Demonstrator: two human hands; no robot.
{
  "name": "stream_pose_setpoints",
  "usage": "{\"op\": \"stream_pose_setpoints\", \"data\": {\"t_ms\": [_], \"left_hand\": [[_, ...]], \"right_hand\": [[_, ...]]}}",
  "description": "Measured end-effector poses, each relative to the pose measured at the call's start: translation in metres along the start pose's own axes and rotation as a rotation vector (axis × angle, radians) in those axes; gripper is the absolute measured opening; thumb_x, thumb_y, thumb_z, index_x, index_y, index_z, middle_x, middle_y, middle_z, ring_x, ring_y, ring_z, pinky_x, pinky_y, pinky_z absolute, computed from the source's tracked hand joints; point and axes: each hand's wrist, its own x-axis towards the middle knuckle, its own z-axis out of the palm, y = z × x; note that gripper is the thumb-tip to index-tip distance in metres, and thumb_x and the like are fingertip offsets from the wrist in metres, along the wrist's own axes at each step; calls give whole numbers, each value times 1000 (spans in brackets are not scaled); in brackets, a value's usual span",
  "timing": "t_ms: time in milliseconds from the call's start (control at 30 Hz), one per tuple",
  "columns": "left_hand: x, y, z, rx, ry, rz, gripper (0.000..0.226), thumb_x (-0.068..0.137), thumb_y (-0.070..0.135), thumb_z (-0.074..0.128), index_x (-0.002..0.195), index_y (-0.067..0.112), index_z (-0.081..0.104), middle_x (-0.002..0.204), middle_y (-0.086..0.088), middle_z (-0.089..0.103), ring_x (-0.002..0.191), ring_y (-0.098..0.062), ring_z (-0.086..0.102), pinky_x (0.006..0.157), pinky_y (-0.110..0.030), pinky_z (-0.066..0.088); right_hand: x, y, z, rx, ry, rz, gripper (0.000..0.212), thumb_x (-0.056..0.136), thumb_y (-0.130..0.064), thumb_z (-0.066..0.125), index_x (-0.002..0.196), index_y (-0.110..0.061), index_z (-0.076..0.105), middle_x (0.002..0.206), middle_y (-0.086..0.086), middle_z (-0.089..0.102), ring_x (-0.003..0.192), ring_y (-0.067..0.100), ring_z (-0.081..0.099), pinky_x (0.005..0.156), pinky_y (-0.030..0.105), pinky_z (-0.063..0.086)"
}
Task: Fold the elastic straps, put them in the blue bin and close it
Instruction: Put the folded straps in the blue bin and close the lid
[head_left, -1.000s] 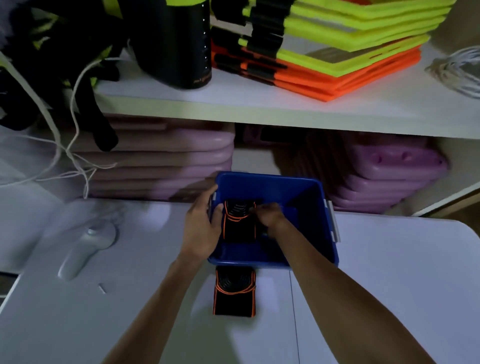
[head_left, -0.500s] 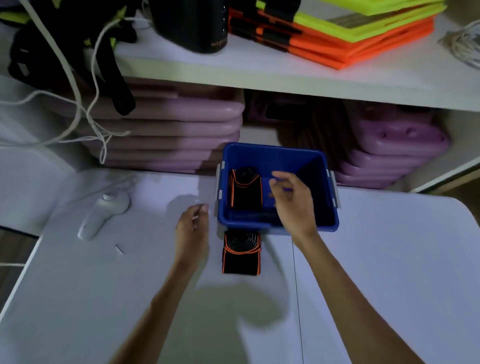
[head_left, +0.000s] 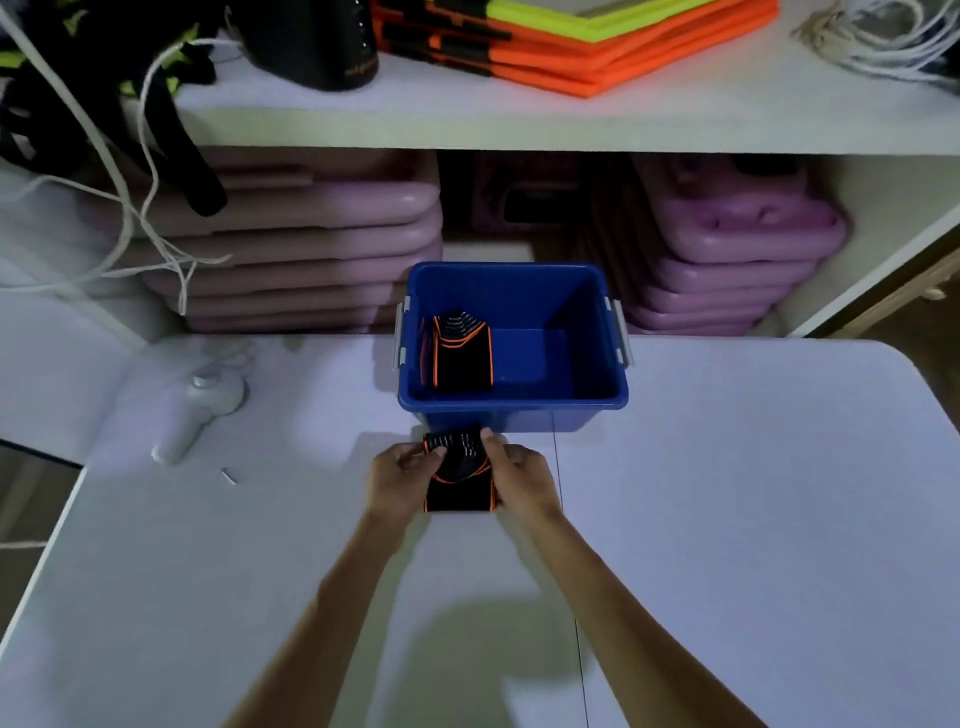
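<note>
The folded strap (head_left: 460, 480), a black elastic band edged in orange with pale ribbing at its far end, lies on the white desk (head_left: 727, 519) just in front of the blue bin (head_left: 511, 402). The left hand (head_left: 397, 480) pinches its left edge and the right hand (head_left: 519, 480) grips its right edge, so both sides of the strap are partly covered by fingers; whether it is lifted or resting on the desk is unclear. A second strap (head_left: 461, 353) of the same make stands folded inside the bin, against the left wall. The bin is smooth rigid plastic, rectangular, with pale grey latches on its two short sides and no lid on it. To the left on the desk lies a white rounded device (head_left: 200, 415), blurred, and a tiny pale object (head_left: 227, 475) too small to identify. Behind the bin, stacked mauve foam pads (head_left: 291, 260) fill the dim space under a white shelf (head_left: 519, 119). Orange and yellow mats (head_left: 561, 47) on it are cut off by the top edge.
</note>
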Motion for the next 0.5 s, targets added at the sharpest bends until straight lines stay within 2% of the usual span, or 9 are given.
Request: {"op": "stream_pose_setpoints", "data": {"t_ms": [67,133,200,267,333,400,500], "left_hand": [[-9,2,0,-73,-20,-13,18,86,8,68,101,-1,66,86,-12,71,66,-13,68,64,-26,54],[-19,3,-3,-147,-56,-29,11,86,0,66,96,3,66,78,-6,71,57,-6,67,55,-18,55],[-32,3,-7,-212,-118,-64,13,85,-4,64,88,9,66,69,-1,72,57,-10,68,53,-20,55],[-43,-1,-11,-249,-147,-79,16,85,-4,64,88,11,67,68,2,73,62,-14,69,60,-26,55],[-52,-3,-13,-260,-157,-75,16,86,-4,64,90,12,67,71,1,74,65,-14,69,65,-29,54],[-58,-3,-11,-268,-184,-95,16,87,-4,62,94,9,67,80,-5,74,70,-17,70,65,-28,56],[-64,0,-7,-254,-187,-86,22,86,-4,63,107,3,65,88,-11,74,76,-22,70,69,-31,57]], "right_hand": [[2,0,4,24,2,32,45,89,-47,63,80,-5,73,81,12,75,81,29,71,75,39,57],[-3,2,2,56,-8,33,28,86,-35,69,75,-10,73,78,10,75,79,29,72,75,41,59],[-11,4,-7,83,-43,22,13,86,-25,72,76,-16,71,79,5,74,76,21,71,65,30,59],[-18,5,-17,125,-87,10,5,86,-19,73,84,-15,71,82,3,73,72,13,69,55,17,51],[-22,10,-24,180,-112,14,14,84,-16,75,95,-10,70,91,7,73,75,13,68,55,14,50],[-24,12,-28,206,-124,33,28,81,-15,78,105,-8,65,101,9,71,86,17,69,62,19,52],[-27,15,-36,248,-132,40,33,81,-10,77,110,-11,61,105,11,70,91,23,70,70,27,56]]}}
